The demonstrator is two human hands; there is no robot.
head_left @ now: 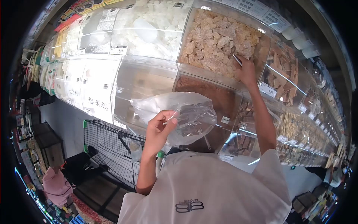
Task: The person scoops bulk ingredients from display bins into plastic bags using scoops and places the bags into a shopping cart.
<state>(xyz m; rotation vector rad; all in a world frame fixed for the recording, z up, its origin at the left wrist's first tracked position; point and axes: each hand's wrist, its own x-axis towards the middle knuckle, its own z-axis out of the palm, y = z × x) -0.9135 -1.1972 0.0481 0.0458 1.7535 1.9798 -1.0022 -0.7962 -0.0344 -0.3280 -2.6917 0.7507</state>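
Note:
My left hand (161, 128) pinches the rim of a clear plastic bag (195, 115) between thumb and fingers. The bag hangs with its mouth spread, over the front edge of the lower bins. At the upper right, my right hand (246, 71) reaches into a clear bin of amber rock sugar (214, 41), its fingers closed around a slim handle (237, 59) with a shiny end. The rest of that tool is hidden by the hand and the lumps, so I cannot tell its kind. My hand is low, right at the near part of the sugar heap.
Left of the sugar stands a bin of white lumps (160, 37) with a white scoop (145, 31) in it. Below is a bin of reddish-brown powder (203, 87). A black wire shopping cart (112, 149) stands at lower left. Brown slabs (281, 71) fill a bin farther right.

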